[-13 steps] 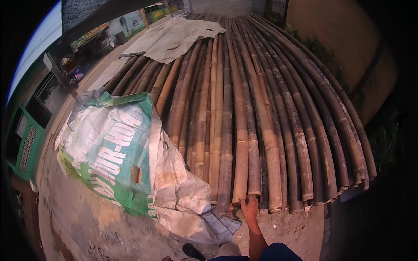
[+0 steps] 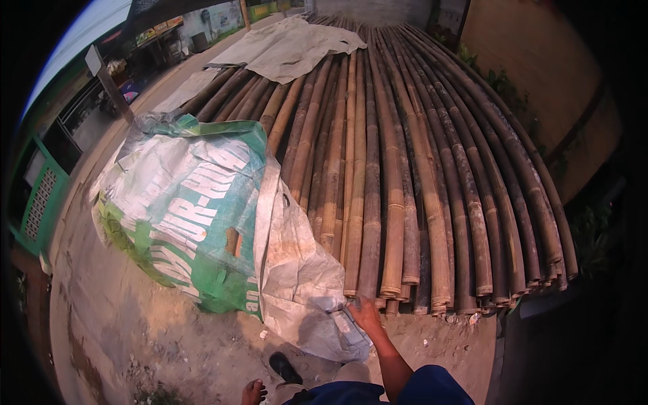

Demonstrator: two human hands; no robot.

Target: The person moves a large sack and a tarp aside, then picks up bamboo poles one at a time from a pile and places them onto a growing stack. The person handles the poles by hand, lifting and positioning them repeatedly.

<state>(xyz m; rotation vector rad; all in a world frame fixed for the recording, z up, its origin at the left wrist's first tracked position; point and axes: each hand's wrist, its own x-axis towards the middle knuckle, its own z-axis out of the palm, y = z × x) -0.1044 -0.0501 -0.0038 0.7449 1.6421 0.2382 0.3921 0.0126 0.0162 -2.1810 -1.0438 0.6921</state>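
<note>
My right hand (image 2: 366, 316) reaches forward to the near end of a bamboo pole (image 2: 369, 270), beside the edge of a crumpled plastic sheet (image 2: 297, 290). Its bent fingers touch the pole's end; whether they close around it or also catch the sheet is hidden. Low by my body hangs my left hand (image 2: 254, 393), partly cut off by the lower edge. Its fingers are loosely bent and apart, with nothing seen in them. The long brown bamboo poles lie side by side in a large stack, their cut ends toward me. White and green printing covers the sheet's left part.
A pale cloth (image 2: 287, 50) lies over the far left of the stack. A tan wall (image 2: 533, 88) runs along the right side. Dirt ground (image 2: 432, 344) with small stones lies before the pole ends, where my dark shoe (image 2: 285, 368) shows. A green gate (image 2: 42, 196) stands at far left.
My right hand has moved left along the pole ends, from one pole to another nearer the sheet. More of my left hand has come into view. The whole view has shifted slightly.
</note>
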